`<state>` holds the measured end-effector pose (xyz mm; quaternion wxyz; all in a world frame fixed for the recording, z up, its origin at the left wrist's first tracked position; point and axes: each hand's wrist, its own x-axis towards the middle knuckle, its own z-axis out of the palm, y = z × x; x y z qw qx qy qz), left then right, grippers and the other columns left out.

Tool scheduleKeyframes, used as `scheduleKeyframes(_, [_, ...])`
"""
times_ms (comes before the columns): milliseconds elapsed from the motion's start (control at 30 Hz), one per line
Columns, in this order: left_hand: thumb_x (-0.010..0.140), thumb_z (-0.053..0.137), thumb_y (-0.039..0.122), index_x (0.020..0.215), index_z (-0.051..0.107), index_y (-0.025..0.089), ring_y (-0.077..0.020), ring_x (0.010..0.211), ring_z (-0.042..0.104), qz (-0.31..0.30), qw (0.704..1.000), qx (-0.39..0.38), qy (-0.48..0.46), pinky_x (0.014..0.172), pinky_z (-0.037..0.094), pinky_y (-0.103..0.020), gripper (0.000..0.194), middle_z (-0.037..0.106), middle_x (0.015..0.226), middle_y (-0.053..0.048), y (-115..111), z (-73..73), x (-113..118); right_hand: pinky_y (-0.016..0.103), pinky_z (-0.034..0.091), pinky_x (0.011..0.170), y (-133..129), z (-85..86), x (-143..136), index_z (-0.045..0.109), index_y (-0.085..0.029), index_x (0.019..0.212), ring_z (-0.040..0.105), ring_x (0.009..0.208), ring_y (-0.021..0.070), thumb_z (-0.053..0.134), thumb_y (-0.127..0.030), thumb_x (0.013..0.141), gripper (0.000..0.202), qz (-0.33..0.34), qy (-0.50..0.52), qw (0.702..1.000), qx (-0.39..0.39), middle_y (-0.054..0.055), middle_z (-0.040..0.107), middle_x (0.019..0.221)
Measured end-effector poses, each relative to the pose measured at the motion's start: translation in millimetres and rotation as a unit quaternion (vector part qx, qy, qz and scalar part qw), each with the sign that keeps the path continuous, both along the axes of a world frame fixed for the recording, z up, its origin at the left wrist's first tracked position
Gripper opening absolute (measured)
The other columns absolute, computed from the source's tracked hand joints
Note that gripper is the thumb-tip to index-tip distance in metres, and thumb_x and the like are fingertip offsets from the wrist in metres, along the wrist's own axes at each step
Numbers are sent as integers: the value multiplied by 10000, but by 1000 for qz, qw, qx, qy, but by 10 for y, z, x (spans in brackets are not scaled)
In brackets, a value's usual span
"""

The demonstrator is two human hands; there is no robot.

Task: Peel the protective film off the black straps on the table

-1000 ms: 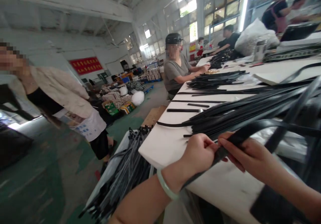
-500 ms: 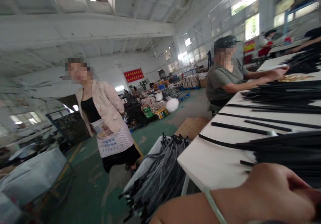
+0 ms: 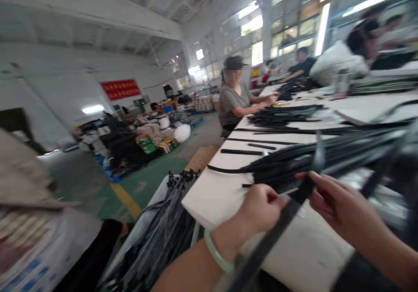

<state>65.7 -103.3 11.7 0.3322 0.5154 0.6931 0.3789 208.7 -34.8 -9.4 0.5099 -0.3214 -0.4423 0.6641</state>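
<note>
A long black strap slants across in front of me, over the table's near edge. My left hand, with a pale green bangle at the wrist, is closed at the strap's side, its fingers pinching the edge. Farther up, my right hand pinches the same strap between thumb and fingers. Beyond the right fingertips a greyish, shiny end piece sticks up, blurred. Just behind both hands, a thick bundle of black straps lies on the white table.
Below the table's left corner, a bin holds many greyish strips with black ends. A person in a cap sits at the far table side by more black strips. Another person's clothing is close on the left.
My view has swung right. My right hand has come into view, and both hands now show on a black strap. The standing person has shifted to the left edge and appears much nearer.
</note>
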Motion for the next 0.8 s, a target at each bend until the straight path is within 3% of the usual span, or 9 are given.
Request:
scheduleKeyframes(33, [755, 610, 230, 650, 639, 146, -137, 546, 560, -20, 1000, 1, -17, 463, 370, -219, 138, 652, 605, -38, 24, -8, -12, 205, 123, 308, 74, -6, 39, 656, -178, 726, 239, 335, 54, 755, -450, 674, 294, 14, 14, 999, -33, -69, 302, 441])
scheduleKeyframes(100, [775, 592, 237, 656, 599, 152, -147, 559, 584, -49, 997, 4, -51, 466, 390, -216, 146, 652, 620, -43, 94, -43, -38, 189, 116, 322, 172, -31, 64, 636, -176, 715, 233, 347, 46, 745, -433, 688, 281, 13, 16, 999, -24, -80, 306, 435])
scheduleKeyframes(333, [772, 631, 390, 696, 564, 164, -132, 530, 573, -52, 990, 20, -130, 474, 427, -218, 248, 636, 633, -27, 345, -76, -118, 203, 242, 353, 84, -132, -54, 511, -157, 511, 381, 366, 65, 659, -419, 785, 406, 104, -133, 975, 145, -26, 462, 430])
scheduleKeyframes(433, [717, 678, 436, 667, 575, 161, -137, 518, 568, -61, 989, 9, -138, 456, 420, -222, 298, 631, 615, -25, 344, -64, -144, 198, 275, 370, 141, -114, -28, 620, -147, 686, 406, 390, 71, 655, -450, 791, 322, 98, -68, 988, 95, -30, 495, 483])
scheduleKeyframes(533, [675, 707, 415, 626, 574, 159, -136, 488, 550, -70, 988, 5, -134, 440, 407, -224, 293, 606, 558, -13, 307, -70, -128, 179, 196, 352, 243, -93, 4, 649, -149, 840, 300, 374, 48, 696, -454, 755, 320, 25, 24, 999, 16, -80, 390, 455])
scheduleKeyframes(633, [696, 679, 377, 619, 583, 154, -115, 471, 508, -61, 990, 35, -120, 447, 377, -217, 255, 594, 545, -2, 310, -86, -95, 188, 135, 345, 239, -92, -8, 644, -138, 755, 236, 359, 37, 729, -416, 726, 293, 24, 4, 999, 38, -95, 333, 411])
scheduleKeyframes(733, [724, 648, 402, 631, 587, 158, -115, 480, 495, -32, 991, 73, -106, 451, 353, -218, 268, 585, 542, 6, 351, -104, -87, 201, 190, 337, 133, -95, -58, 576, -153, 620, 316, 346, 48, 705, -423, 744, 324, 80, -69, 991, 88, -66, 409, 417])
scheduleKeyframes(800, [722, 648, 417, 636, 593, 160, -122, 486, 505, -21, 991, 85, -99, 452, 353, -222, 276, 589, 541, 5, 367, -116, -101, 199, 226, 333, 73, -90, -81, 514, -167, 573, 359, 350, 54, 666, -448, 776, 378, 77, -103, 985, 113, -53, 444, 437])
